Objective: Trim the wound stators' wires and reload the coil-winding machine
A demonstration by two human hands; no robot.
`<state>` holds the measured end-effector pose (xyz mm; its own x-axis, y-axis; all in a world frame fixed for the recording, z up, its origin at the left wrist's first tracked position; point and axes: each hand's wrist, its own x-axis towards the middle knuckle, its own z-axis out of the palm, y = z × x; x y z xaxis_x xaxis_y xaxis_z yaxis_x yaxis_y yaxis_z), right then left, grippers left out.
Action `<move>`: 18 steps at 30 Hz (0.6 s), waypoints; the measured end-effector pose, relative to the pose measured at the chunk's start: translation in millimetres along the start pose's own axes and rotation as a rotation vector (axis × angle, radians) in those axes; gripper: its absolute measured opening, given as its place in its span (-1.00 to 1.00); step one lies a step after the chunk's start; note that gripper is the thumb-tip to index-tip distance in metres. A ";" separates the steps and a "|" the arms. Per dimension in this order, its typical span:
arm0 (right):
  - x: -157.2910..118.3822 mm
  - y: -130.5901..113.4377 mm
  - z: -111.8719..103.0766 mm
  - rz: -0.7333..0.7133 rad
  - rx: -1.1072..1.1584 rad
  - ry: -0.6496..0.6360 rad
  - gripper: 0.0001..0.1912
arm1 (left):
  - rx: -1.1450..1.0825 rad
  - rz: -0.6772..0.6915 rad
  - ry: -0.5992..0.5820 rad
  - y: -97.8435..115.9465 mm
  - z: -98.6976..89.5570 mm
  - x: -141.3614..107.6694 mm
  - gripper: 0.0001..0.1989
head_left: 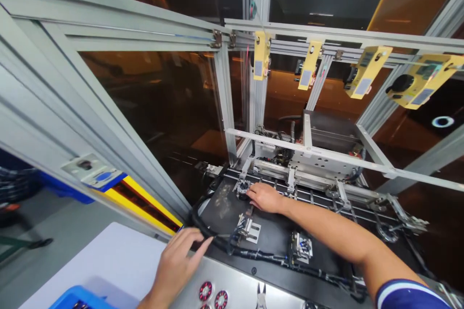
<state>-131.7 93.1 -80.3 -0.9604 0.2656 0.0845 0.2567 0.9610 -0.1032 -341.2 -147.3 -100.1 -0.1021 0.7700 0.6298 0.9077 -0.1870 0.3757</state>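
Note:
My right hand [265, 197] reaches over the black machine bed, its fingers curled at the right edge of a round grey-and-black metal part [243, 187]. That part sits at the rail near the bed's far left corner. The fingertips are partly hidden. My left hand [180, 256] hovers over the near left edge of the bed, thumb and bent fingers apart, with nothing visible between them. Close to it runs a thick black cable bundle [250, 253]. Below, several red-and-black motor stators [205, 291] lie on a metal plate [235, 277], beside pliers [261, 295].
Small metal brackets [250, 230] and a clamp-like fixture [301, 247] stand on the bed. A long metal bar [326, 153] crosses above the rails. Yellow units [305, 66] hang from the frame. At lower left are a white tabletop [108, 256] and a blue bin [68, 297].

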 end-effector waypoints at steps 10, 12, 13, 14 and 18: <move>23.9 3.9 35.7 0.293 0.222 -0.035 -0.71 | 0.076 0.102 -0.245 -34.0 84.6 70.5 -0.68; 22.4 5.3 38.0 0.449 0.287 -0.024 -0.70 | 0.081 0.125 -0.317 -34.9 94.9 74.6 -0.61; 24.1 6.9 39.2 0.537 0.322 -0.023 -0.70 | 0.084 0.139 -0.354 -34.5 98.9 76.1 -0.58; 27.5 9.2 40.6 0.626 0.358 -0.028 -0.70 | 0.088 0.151 -0.387 -33.7 102.3 77.3 -0.55; 52.9 22.8 45.3 0.920 0.527 -0.073 -0.66 | 0.127 0.165 -0.483 -29.4 111.5 80.6 -0.51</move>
<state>-181.6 125.5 -123.1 -0.4297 0.8509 -0.3022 0.8248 0.2336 -0.5150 -330.7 -11.8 -136.2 0.2187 0.9357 0.2768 0.9410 -0.2774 0.1941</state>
